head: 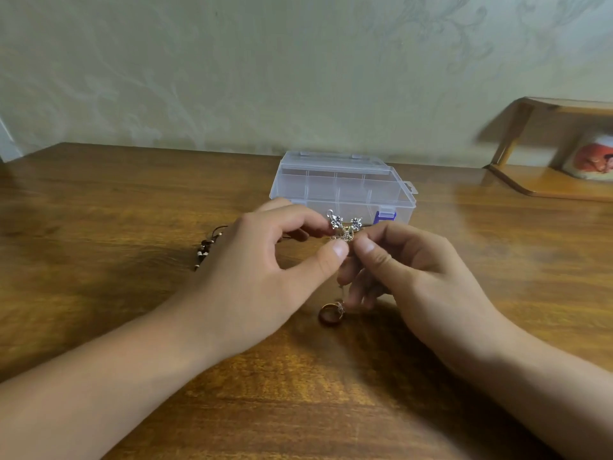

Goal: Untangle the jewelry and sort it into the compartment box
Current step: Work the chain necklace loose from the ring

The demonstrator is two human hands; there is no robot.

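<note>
A tangled silver jewelry piece with two small flower charms is held above the wooden table. My left hand pinches its left side between thumb and forefinger. My right hand pinches its right side the same way. A clear plastic compartment box with a purple latch sits closed just behind my hands. A gold ring lies on the table below my right fingers. A dark beaded cord bracelet lies left of my left hand, partly hidden by it.
A wooden shelf unit stands at the back right with a white and red object under it. A pale patterned wall runs close behind the table's far edge.
</note>
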